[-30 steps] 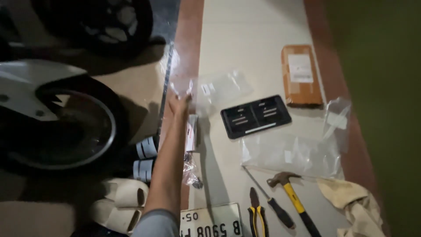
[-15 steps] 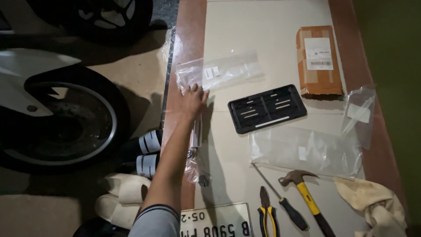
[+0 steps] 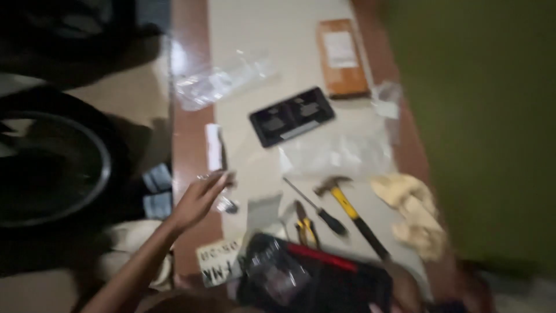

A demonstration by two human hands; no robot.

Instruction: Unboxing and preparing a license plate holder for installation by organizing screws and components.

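A: What is the left hand (image 3: 200, 200) on?

B: It reaches out over the brown border of the floor (image 3: 188, 150), fingers (image 3: 223, 178) pinched on a small clear plastic packet (image 3: 223, 200) that hangs just below them, with something small and shiny inside. The view is blurred, so what the packet holds cannot be told.

A: So the grip is clamped on it?

B: It looks so: fingertips together on the packet's upper edge. The right hand is not in view.

A: How would that packet handle?

B: Judging by the look, light and limp, with slick film. It would sag from wherever it is pinched, and loose small parts would slide to the low corner. A pinch at the top edge, as now, seems the sound place; a hold lower down would press on the contents.

A: What lies about it?

B: A narrow white strip (image 3: 214, 146) just beyond the hand, a larger clear bag (image 3: 223, 81) farther off, and a black plate frame (image 3: 292, 116) near the middle. To the right are a screwdriver (image 3: 317, 207), pliers (image 3: 306, 225) and a yellow-handled hammer (image 3: 350, 211), with a crumpled cloth (image 3: 414, 211) beside them. A white number plate (image 3: 220, 262) sits close under the forearm, and a dark wheel (image 3: 52, 168) stands off to the left.
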